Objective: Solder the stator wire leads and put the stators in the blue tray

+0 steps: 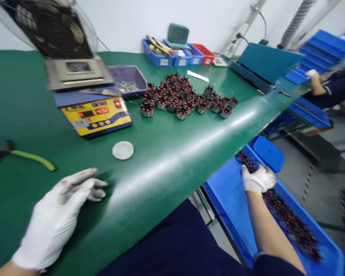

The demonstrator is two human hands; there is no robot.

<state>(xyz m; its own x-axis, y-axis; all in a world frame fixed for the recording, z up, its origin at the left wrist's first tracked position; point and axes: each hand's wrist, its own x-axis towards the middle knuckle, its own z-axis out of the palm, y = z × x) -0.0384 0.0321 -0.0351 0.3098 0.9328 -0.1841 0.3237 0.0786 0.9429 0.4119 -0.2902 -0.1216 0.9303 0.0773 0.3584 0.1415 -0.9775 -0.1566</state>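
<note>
My left hand (60,211), in a white glove with greyed fingertips, rests on the green table (149,168), its fingers curved and apart with nothing between them. To the right and lower than the table, my right hand (258,179), also gloved, reaches into a long blue tray (230,188). Its fingers curl down over the dark copper-wound cores (290,218) lined up there; what the fingertips hold is hidden. More copper-wound cores (181,96) stand in a group at the table's back.
A yellow-blue solder pot (97,113) stands at the left, beside a purple bin (129,78). Green-handled pliers (31,157) and a white round lid (122,150) lie nearby. Blue bins (158,55) line the wall. Another person's gloved hand (312,73) is at the far right.
</note>
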